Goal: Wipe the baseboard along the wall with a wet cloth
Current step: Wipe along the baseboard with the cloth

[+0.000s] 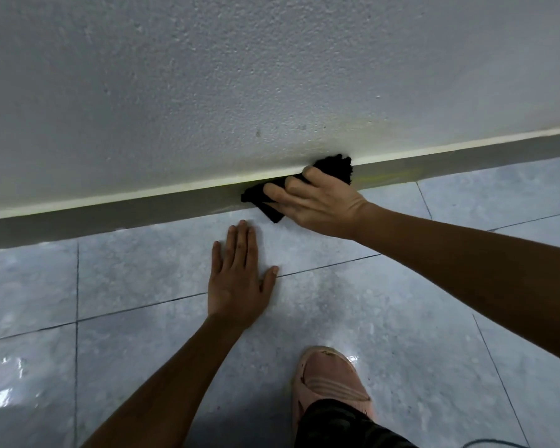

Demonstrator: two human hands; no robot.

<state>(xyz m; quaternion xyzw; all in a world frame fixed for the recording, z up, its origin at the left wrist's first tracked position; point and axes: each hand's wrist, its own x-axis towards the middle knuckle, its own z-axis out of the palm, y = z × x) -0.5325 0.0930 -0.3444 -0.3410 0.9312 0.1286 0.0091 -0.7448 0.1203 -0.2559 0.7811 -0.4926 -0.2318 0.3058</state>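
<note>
Fingers of the right hand press a black cloth flat against the grey baseboard where it meets the tiled floor, the cloth's upper corner reaching onto the white wall. The left hand lies open, palm down on the floor just below. A pink shoe stands nearer the camera.

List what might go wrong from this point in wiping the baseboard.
1. The left hand lies flat on the glossy tile floor, apparently as a prop; if the tiles are wet, it may slip.
2. The black cloth rides up onto the textured wall above the baseboard, so it might smear dirt there.
3. The right hand presses only part of the bunched cloth, which may skip strips.
</note>
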